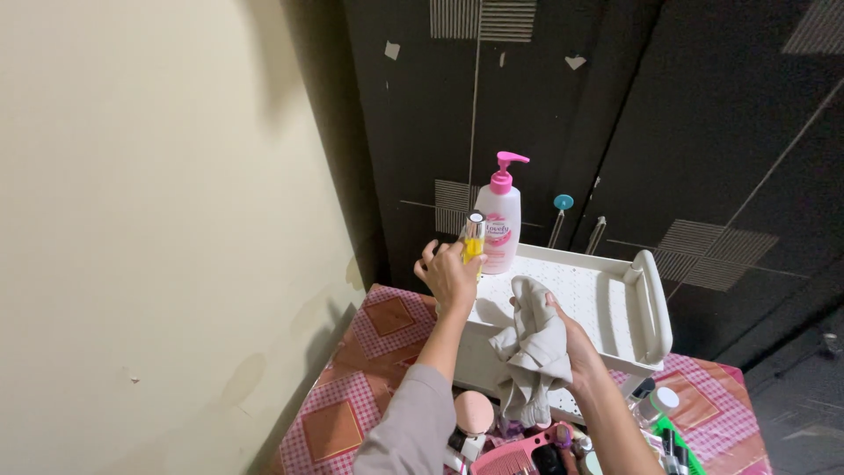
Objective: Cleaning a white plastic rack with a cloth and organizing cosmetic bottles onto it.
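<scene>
Your left hand point(450, 274) is closed around a small yellow bottle point(474, 238) with a silver cap, holding it upright over the near-left corner of the white shelf point(615, 303). Just behind it on the shelf stands a white pump bottle point(499, 224) with a pink top. Your right hand point(576, 345) grips a grey cloth point(532, 352), bunched against the shelf's front edge. Below the shelf lies a pink comb point(510, 460).
</scene>
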